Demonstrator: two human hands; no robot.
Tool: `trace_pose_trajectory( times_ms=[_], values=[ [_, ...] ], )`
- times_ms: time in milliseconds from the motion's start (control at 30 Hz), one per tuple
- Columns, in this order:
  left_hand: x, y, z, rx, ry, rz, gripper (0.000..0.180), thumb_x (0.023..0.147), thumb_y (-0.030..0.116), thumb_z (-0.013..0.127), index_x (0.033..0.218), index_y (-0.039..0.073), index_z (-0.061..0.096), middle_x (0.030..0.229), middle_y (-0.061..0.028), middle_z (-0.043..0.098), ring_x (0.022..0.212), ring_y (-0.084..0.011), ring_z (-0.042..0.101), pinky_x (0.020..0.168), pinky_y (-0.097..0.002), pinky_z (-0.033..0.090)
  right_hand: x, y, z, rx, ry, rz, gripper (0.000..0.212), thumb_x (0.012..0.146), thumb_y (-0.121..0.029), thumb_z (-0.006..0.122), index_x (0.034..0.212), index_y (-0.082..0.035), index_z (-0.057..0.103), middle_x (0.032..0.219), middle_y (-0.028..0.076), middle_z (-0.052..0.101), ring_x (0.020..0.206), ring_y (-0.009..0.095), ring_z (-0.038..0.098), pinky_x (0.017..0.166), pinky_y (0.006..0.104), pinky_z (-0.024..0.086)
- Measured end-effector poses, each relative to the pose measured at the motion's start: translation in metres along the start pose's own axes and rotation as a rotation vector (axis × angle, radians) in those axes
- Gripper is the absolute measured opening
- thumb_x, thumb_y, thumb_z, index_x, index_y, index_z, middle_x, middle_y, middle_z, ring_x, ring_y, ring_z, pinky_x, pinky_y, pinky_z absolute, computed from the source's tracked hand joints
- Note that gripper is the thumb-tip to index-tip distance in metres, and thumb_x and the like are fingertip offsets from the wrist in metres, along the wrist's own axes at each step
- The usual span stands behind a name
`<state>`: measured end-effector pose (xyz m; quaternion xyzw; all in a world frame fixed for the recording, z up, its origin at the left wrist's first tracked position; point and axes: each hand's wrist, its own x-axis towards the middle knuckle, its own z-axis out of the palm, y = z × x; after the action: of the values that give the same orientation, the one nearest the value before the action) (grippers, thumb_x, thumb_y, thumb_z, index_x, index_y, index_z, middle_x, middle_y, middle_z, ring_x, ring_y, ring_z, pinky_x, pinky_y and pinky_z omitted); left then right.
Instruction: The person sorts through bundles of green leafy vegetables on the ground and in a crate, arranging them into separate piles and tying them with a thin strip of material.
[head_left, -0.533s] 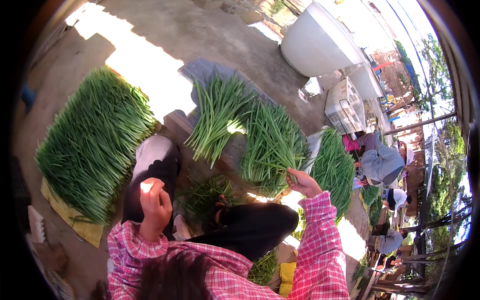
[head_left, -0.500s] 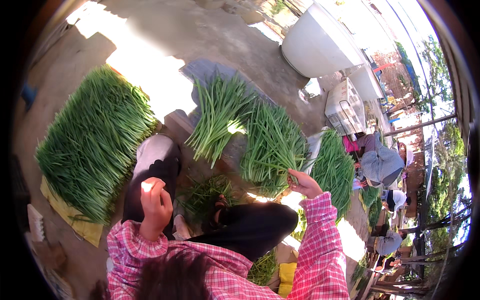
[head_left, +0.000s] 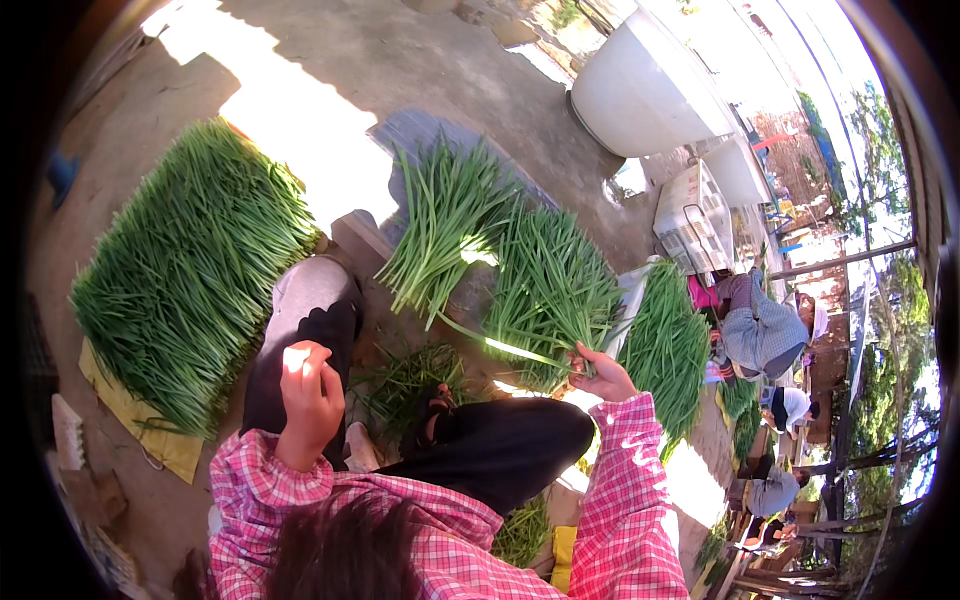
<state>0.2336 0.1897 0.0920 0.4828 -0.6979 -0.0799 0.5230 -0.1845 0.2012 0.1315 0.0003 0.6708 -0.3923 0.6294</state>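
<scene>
My right hand [head_left: 604, 378] is closed in a pinch at the near end of a loose pile of green chives [head_left: 550, 280]. From its fingertips a long flat chive stalk [head_left: 510, 349] stretches left, over the gap before the piles. My left hand [head_left: 312, 395] is raised by my left knee, its fingers curled in; whatever they may hold is hidden. Left of the pile lies a smaller bunch of chives [head_left: 445, 225], on a grey-blue sheet [head_left: 412, 130]. Scattered green trimmings [head_left: 415, 380] lie on the ground between my legs.
A large, thick block of chives [head_left: 195, 275] lies at left on a yellow sheet [head_left: 170, 445]. Another chive pile [head_left: 665, 340] is at right. Beyond stand a white tub [head_left: 645, 90] and a white crate [head_left: 692, 220]. Several people, one in a checked top [head_left: 762, 325], sit farther right.
A single long chive stalk now extends leftward from my right fingertips, drawn out from the pile. My left hand stays curled in nearly the same place. The view has shifted slightly.
</scene>
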Motion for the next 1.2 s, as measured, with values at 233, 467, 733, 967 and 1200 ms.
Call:
trace_pose_trajectory(
  times_ms=[233,467,733,967,1200],
  values=[
    [0.003,0.008,0.002,-0.059,-0.033,-0.071,0.025,0.064,-0.011,0.047,0.087,-0.002,0.046,0.079,-0.0163,0.049,0.073,-0.0311,0.048,0.062,-0.036,0.04,-0.031,-0.008,0.006,0.24,-0.129,0.024,0.02,0.082,-0.019,0.05,0.083,-0.001,0.042,0.064,0.003,0.042,0.056,0.012,0.04,0.053,0.0272,0.038],
    [0.029,0.062,0.1,-0.154,-0.783,0.304,0.046,0.059,0.001,0.053,0.105,0.003,0.046,0.08,-0.0111,0.046,0.074,-0.0262,0.046,0.064,-0.0335,0.039,-0.039,-0.007,0.014,0.255,-0.205,-0.016,0.015,0.082,-0.016,0.049,0.084,-0.002,0.042,0.065,0.004,0.043,0.056,0.013,0.04,0.054,0.0288,0.038],
    [-0.004,0.105,0.215,-0.411,-0.885,0.153,0.061,0.063,0.001,0.047,0.121,0.014,0.032,0.084,-0.0165,0.047,0.078,-0.0332,0.046,0.064,-0.0398,0.041,-0.038,0.006,0.028,0.264,-0.09,-0.032,0.015,0.082,-0.016,0.051,0.09,-0.005,0.044,0.068,0.003,0.045,0.058,0.013,0.042,0.057,0.0297,0.04],
    [-0.005,0.101,0.232,-0.406,-0.879,0.139,0.054,0.063,-0.001,0.045,0.115,0.012,0.04,0.101,-0.0182,0.045,0.09,-0.0343,0.044,0.074,-0.0409,0.038,-0.039,0.008,0.027,0.395,-0.216,0.017,0.012,0.084,-0.018,0.046,0.085,-0.007,0.043,0.062,0.001,0.039,0.056,0.011,0.036,0.055,0.0254,0.035],
    [-0.014,0.104,0.238,-0.483,-0.631,0.207,0.04,0.069,0.007,0.051,0.108,0.005,0.044,0.098,-0.0145,0.048,0.087,-0.0307,0.047,0.075,-0.0374,0.038,-0.041,0.009,0.029,0.457,-0.3,0.062,0.014,0.086,-0.019,0.042,0.076,-0.009,0.04,0.057,0.0,0.035,0.054,0.01,0.034,0.054,0.0241,0.032]
  ],
)
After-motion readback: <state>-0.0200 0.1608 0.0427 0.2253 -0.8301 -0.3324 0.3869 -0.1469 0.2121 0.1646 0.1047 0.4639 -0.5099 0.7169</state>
